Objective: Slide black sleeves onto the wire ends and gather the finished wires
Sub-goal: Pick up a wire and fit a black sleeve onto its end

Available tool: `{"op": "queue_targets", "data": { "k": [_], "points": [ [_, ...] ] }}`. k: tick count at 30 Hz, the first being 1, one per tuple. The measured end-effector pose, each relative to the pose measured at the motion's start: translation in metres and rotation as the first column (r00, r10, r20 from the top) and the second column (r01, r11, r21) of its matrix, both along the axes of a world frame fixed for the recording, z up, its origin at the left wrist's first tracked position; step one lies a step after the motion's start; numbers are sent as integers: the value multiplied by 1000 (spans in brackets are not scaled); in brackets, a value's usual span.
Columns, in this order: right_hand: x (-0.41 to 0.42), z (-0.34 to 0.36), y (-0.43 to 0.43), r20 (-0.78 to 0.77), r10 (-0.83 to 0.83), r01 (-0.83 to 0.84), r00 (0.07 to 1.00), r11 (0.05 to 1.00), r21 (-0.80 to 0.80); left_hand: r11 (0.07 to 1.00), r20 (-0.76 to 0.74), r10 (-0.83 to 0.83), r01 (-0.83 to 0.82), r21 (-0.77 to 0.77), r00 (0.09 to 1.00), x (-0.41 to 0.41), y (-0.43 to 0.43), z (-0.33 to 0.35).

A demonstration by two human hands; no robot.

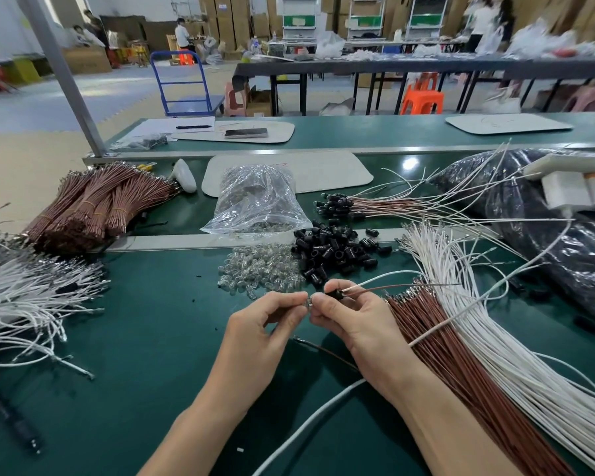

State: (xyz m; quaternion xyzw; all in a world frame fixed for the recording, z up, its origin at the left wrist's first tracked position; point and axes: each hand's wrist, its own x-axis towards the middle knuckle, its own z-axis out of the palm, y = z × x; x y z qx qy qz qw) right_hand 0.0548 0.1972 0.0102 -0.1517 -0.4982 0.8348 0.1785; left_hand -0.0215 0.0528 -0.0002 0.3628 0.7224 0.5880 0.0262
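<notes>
Black sleeve (334, 294) (wired) in right hand (352, 321)

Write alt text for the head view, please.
The right hand pinches a black sleeve with a white wire and a brown wire trailing from it, while the left hand pinches a small part at its end. Piled sleeves and clear bulbs lie beyond on the green table; loose wires fan out at right.

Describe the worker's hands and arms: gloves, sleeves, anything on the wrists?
Nothing is worn. The left hand and right hand have no gloves, rings or tape. The left forearm and right forearm are uncovered down to the frame edge, and no sleeve, watch or wristband shows.
</notes>
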Motion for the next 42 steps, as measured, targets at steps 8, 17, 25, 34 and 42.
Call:
{"op": "queue_targets", "data": {
  "k": [8,17,25,34,42],
  "points": [
    [0,2,2,-9,36,-36,999,998,-42,997,-147,26,-35,-63,989,0,2,-4],
    [2,4,4,31,128,-127,991,991,-44,991,-340,40,-80,-103,940,-4,-2,-2],
    [3,3,6,38,170,-168,985,984,-63,990,-358,21,-69,-122,933,-3,-4,0],
    [1,3,6,32,115,-113,993,992,-57,991,-363,55,-95,-93,930,-6,-5,1],
    [2,1,6,13,148,-146,989,986,-81,996,-342,49,-73,-58,939,-3,-3,0]
  ]
}}
